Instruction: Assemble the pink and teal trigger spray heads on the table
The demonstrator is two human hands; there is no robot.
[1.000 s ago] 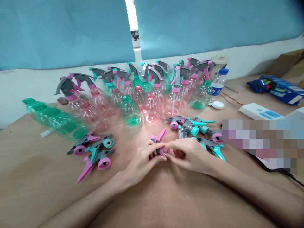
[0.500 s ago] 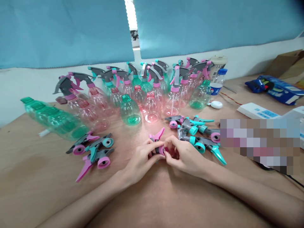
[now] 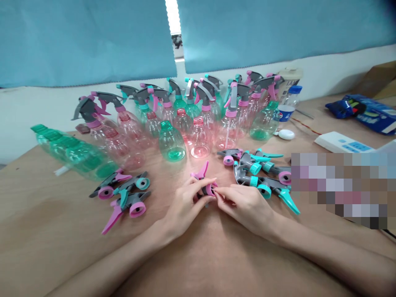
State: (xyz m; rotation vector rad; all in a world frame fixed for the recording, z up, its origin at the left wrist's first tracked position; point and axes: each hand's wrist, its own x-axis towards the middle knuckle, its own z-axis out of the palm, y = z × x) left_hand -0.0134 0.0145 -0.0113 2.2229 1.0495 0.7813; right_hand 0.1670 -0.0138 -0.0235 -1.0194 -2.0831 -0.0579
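My left hand (image 3: 187,202) is closed round a grey and pink trigger spray head (image 3: 210,189), its pink collar turned to the right. At that collar's opening, my right hand (image 3: 244,206) pinches with thumb and forefinger; whatever sits between the fingertips is too small to make out. Loose spray heads with pink and teal collars lie on both sides: a left group (image 3: 137,209) beside my left forearm and a right group (image 3: 264,190) just beyond my right hand. Beyond my hands stand an open green bottle (image 3: 172,144) and an open pink bottle (image 3: 200,140).
Several pink and green bottles with spray heads (image 3: 230,119) stand along the wall. Green bottles (image 3: 74,150) lie in a row at left. At right are a paper cup (image 3: 285,113), a white power strip (image 3: 343,142), a blue packet (image 3: 371,113) and a blurred-out patch.
My right fingers have straightened somewhat and drawn into a narrower pinch at the collar. My left hand keeps its hold on the spray head. The whole view has shifted slightly.
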